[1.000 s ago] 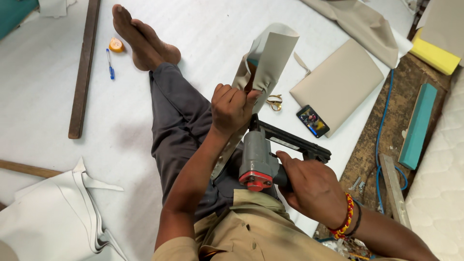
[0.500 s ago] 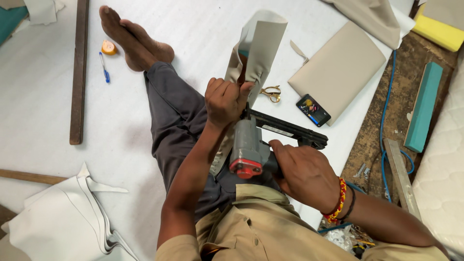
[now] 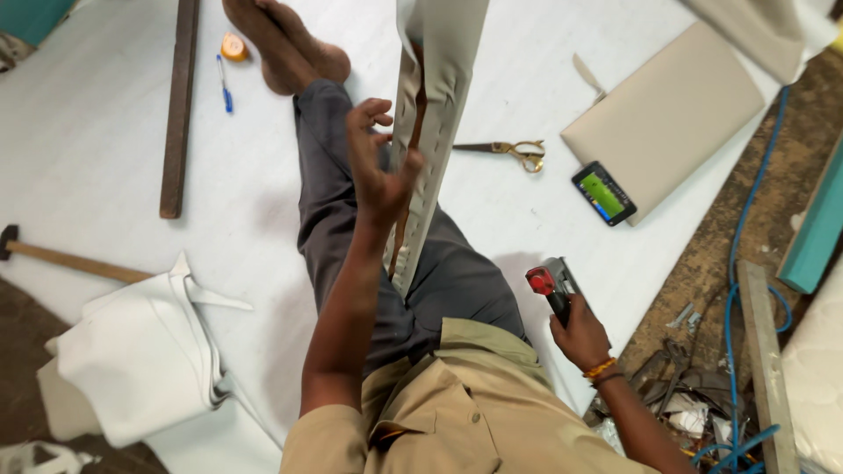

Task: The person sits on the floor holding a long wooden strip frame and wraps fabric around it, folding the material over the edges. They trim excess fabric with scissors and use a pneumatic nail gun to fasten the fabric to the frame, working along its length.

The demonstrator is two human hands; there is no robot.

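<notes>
At the far left a hammer [image 3: 53,254] with a wooden handle lies on the white sheet [image 3: 105,132] that covers the floor, beside a folded heap of white leatherette [image 3: 140,360]; a dark wooden batten [image 3: 178,105] runs straight up the sheet, with a blue pen [image 3: 225,85] and a small orange tape measure [image 3: 234,46] near its top; the left hand [image 3: 373,162] is half spread, fingers loosely curled, its thumb and palm resting against the long upholstered strip [image 3: 435,132], which stands tilted across the person's lap; the strip's beige covering looks smooth and is folded over brown wood, and a row of staples already runs down one edge, so the covering seems largely fixed, though I cannot tell whether the far end is done; brass-handled scissors [image 3: 505,151] lie just right of it; the right hand [image 3: 580,333] is closed around the grey staple gun [image 3: 549,285] with its red cap, held low and away from the strip; a phone [image 3: 604,193] rests against a flat beige panel [image 3: 667,114]; a blue hose [image 3: 746,263] trails over bare boards.
</notes>
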